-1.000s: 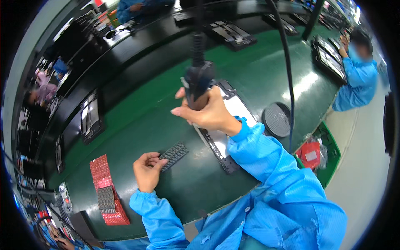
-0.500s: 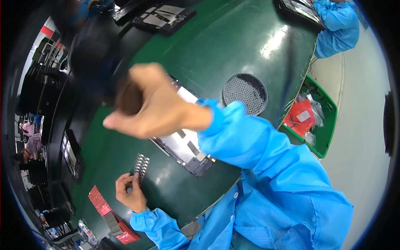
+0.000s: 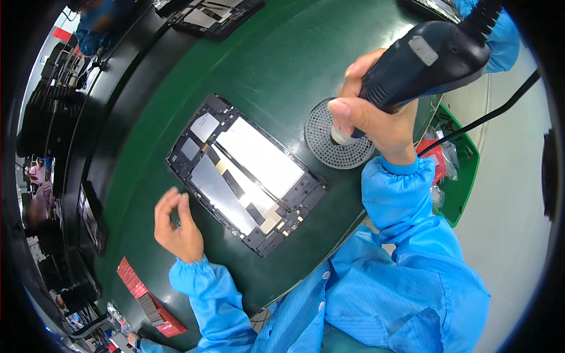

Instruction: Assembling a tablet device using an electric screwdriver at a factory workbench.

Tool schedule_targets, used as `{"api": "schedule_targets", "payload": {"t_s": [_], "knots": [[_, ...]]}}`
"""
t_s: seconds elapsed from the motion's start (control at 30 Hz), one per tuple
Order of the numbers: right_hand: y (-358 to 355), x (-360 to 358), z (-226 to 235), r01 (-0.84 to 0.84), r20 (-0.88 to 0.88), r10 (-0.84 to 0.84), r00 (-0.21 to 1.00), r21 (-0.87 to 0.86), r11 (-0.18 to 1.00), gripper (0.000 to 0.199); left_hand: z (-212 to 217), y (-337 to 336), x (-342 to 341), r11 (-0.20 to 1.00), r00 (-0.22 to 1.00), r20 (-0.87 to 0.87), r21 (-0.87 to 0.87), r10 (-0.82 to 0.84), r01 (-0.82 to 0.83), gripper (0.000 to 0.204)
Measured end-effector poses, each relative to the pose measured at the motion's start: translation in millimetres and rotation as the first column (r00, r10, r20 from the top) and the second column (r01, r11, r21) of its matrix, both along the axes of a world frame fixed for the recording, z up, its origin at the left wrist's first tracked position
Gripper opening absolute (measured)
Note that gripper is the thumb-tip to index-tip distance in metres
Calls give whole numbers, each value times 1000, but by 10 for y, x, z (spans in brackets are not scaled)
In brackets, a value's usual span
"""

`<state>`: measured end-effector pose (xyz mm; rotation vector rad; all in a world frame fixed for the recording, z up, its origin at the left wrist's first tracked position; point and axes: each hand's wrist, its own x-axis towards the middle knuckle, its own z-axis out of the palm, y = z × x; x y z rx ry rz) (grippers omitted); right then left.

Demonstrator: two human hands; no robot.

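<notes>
Two hands: right hand (image 3: pixel 376 120) at upper right grips a screwdriver (image 3: pixel 424 59) over a round tray (image 3: pixel 329 150); left hand (image 3: pixel 175 226), lower left, pinches fingertips beside the tablet frame (image 3: pixel 247 173).

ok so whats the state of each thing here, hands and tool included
right hand: closed around the electric screwdriver, tip down on the round perforated tray
electric screwdriver: held, tilted, cord attached
round perforated tray: flat on the green table
opened tablet: back cover off, insides showing, lying flat
left hand: raised beside the tablet, fingers pinched, contents too small to tell
green bin: holds red packets
</notes>
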<state>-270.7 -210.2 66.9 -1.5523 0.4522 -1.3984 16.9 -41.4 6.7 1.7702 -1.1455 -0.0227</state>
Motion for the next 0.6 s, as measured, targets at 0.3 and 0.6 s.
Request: {"api": "schedule_targets", "payload": {"t_s": [0.3,0.6], "knots": [[-47,15,-76,-56,21,56,998,16,998,37,-168,-669,55,996,973,-226,-81,-53,36,10],[-37,35,-99,-66,3,66,998,-8,998,34,-151,-609,0,994,955,-283,-82,-89,68,8]]}}
